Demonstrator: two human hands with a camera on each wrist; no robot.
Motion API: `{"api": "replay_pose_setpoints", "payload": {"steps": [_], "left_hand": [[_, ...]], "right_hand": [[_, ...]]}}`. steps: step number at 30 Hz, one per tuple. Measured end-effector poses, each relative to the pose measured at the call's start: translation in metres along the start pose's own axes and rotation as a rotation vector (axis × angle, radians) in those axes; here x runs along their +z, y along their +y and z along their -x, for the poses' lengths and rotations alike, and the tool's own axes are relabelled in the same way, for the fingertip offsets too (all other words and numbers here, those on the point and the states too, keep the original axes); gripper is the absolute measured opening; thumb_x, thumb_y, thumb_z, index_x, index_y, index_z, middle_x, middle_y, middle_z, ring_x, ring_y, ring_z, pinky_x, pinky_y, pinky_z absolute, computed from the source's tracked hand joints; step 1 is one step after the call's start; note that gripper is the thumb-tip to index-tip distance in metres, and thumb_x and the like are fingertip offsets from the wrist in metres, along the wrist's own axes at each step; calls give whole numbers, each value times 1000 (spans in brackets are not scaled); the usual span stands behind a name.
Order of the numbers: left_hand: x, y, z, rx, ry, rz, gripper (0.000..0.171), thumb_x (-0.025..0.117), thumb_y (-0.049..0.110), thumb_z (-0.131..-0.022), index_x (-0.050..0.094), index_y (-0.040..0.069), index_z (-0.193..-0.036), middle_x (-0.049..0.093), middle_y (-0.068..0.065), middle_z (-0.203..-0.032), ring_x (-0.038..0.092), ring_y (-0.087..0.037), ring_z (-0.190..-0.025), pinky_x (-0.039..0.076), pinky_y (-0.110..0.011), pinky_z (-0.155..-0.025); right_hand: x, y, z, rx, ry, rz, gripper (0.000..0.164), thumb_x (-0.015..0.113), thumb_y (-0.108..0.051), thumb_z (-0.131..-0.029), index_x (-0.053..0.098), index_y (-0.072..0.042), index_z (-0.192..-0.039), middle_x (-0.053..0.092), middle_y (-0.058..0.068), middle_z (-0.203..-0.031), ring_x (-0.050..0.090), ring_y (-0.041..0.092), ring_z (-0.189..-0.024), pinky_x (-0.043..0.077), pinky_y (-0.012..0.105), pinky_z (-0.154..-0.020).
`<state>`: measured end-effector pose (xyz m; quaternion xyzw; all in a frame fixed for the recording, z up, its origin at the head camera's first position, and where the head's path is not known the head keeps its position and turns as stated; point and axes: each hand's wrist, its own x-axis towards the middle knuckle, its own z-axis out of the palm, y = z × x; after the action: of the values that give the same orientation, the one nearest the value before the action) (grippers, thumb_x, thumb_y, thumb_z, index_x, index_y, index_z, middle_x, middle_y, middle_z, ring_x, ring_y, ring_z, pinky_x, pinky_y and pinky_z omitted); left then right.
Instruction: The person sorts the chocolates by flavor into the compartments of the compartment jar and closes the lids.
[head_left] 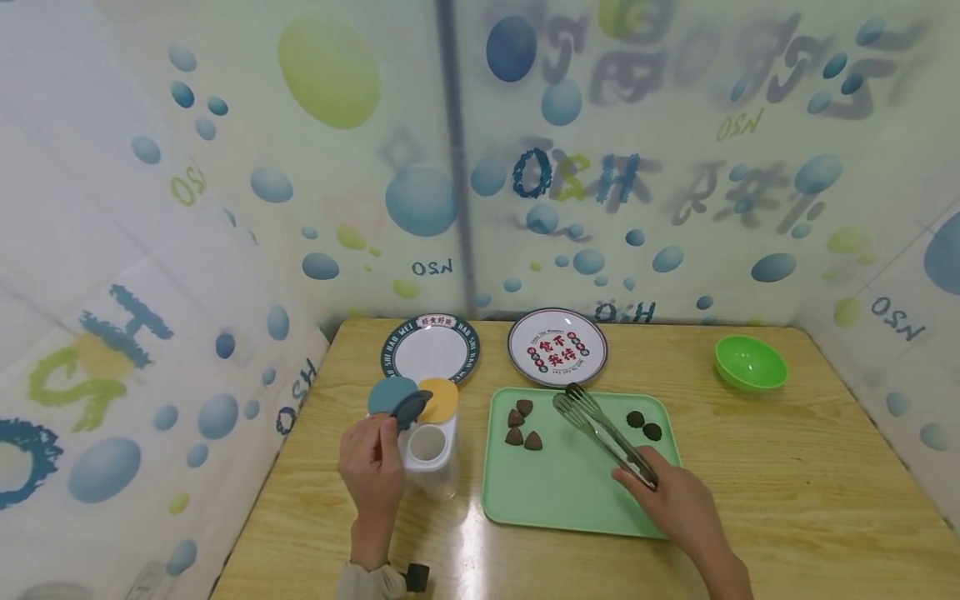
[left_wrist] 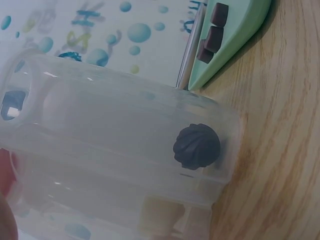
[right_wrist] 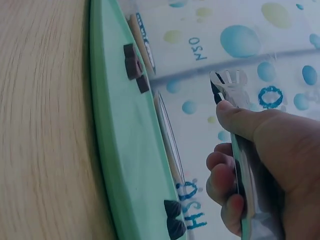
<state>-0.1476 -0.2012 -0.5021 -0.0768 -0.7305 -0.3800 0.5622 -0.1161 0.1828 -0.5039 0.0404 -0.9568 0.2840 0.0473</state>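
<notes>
My left hand (head_left: 371,467) pinches a dark blue lid (head_left: 410,408), raised above a clear container (head_left: 441,482) with several compartments. One round mouth stands uncovered, while a teal lid (head_left: 392,393) and a yellow lid (head_left: 441,400) cover others. Through the wall, a dark swirled piece (left_wrist: 197,146) shows at the bottom, and a pale yellow piece (left_wrist: 161,215) lies in a neighbouring compartment. My right hand (head_left: 678,504) grips metal tongs (head_left: 617,446), their parted tips over the far edge of a green tray (head_left: 570,492). Nothing sits between the tips.
Several brown wedge-shaped pieces (head_left: 514,418) lie on the tray's left side, two dark round pieces (head_left: 635,419) on its right. Behind stand a green-rimmed plate (head_left: 431,354) and a plate with red print (head_left: 557,346). A green bowl (head_left: 750,363) sits at the back right.
</notes>
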Motion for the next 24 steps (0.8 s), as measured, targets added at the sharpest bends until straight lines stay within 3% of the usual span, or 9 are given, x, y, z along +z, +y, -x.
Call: {"api": "replay_pose_setpoints", "payload": {"steps": [13, 24], "left_hand": [[-1, 3, -2, -11, -17, -6, 18, 65, 4, -93, 69, -4, -78, 66, -14, -71, 62, -29, -72, 45, -19, -90], [-2, 3, -2, -16, -1, 13, 14, 66, 2, -91, 71, -4, -79, 69, -15, -73, 66, -32, -77, 46, -18, -93]], "right_hand": [[12, -46, 1, -196, 53, -97, 30, 78, -39, -84, 65, -27, -108, 43, -19, -62, 36, -3, -55, 31, 19, -50], [32, -84, -4, -389, 6, -177, 28, 77, -41, -84, 63, -31, -107, 44, -24, -64, 37, -8, -55, 32, 16, -49]]}}
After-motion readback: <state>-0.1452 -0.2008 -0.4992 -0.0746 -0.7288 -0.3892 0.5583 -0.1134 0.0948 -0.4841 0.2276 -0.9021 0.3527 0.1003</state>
